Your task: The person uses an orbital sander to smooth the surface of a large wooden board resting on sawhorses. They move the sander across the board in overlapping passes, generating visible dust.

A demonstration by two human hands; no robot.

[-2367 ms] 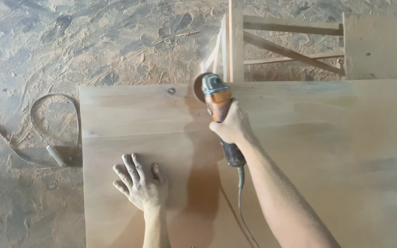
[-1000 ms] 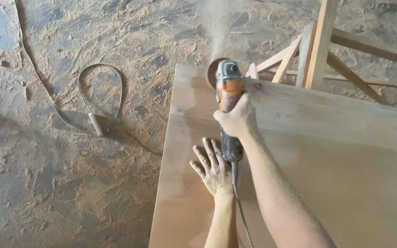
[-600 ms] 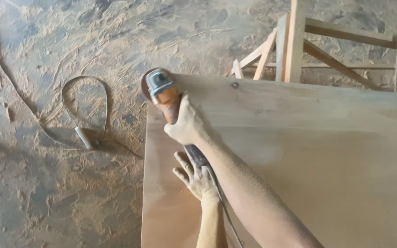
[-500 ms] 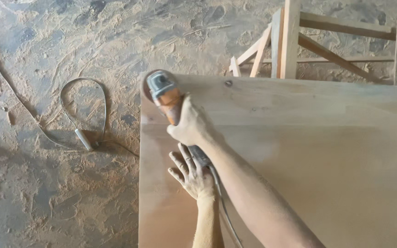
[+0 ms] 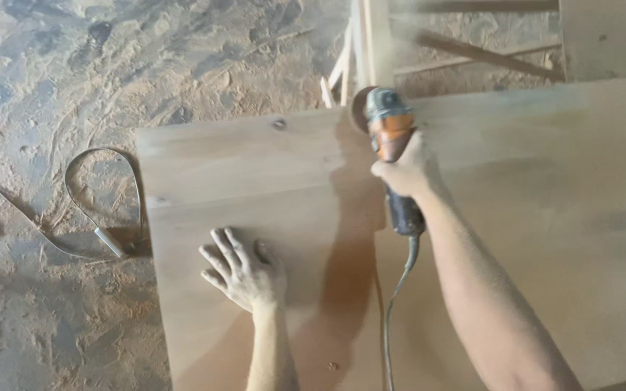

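Note:
A large pale wooden board (image 5: 530,217) fills most of the view. My right hand (image 5: 409,172) grips an orange and grey angle grinder (image 5: 391,145), its disc at the board's far edge, with dust rising there. The grinder's grey cable (image 5: 394,304) trails back toward me beside my right forearm. My left hand (image 5: 244,271) lies flat on the board with fingers spread, near the left edge, holding nothing.
The floor (image 5: 52,87) is covered in sawdust. A loop of cable with a plug (image 5: 106,239) lies on it left of the board. A wooden frame of slats (image 5: 371,43) stands behind the board's far edge, and another wood panel (image 5: 610,36) at the top right.
The grinder has moved from the board's far left corner rightward along the far edge. My left hand has slid to the left and now lies apart from the right arm.

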